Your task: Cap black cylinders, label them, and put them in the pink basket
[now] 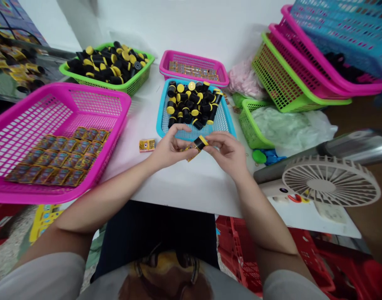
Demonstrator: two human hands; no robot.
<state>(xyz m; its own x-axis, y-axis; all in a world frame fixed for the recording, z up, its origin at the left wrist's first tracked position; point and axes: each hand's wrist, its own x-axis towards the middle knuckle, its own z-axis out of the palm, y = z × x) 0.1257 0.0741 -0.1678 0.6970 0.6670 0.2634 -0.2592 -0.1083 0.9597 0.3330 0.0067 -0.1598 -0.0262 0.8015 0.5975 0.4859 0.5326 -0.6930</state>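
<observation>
A small black cylinder with a yellow cap [200, 142] is held between both hands, just in front of the blue basket [160, 114]. My right hand [230, 153] pinches it at the capped end. At its other end, my left hand [168, 149] grips a printed yellow piece [192, 156], partly hidden by the fingers; whether it wraps the cylinder I cannot tell. Several similar black cylinders [191, 102] with yellow caps fill the blue basket. A flat yellow printed piece [147, 145] lies on the table left of my left hand.
Rows of yellow printed packs [59, 156] sit in a pink basket [124, 104] at left. Behind stand a green basket [141, 81] of black cylinders and a pink basket [224, 77]. Stacked baskets [281, 75], a green basket [250, 125] with plastic bags and a fan [330, 183] occupy the right.
</observation>
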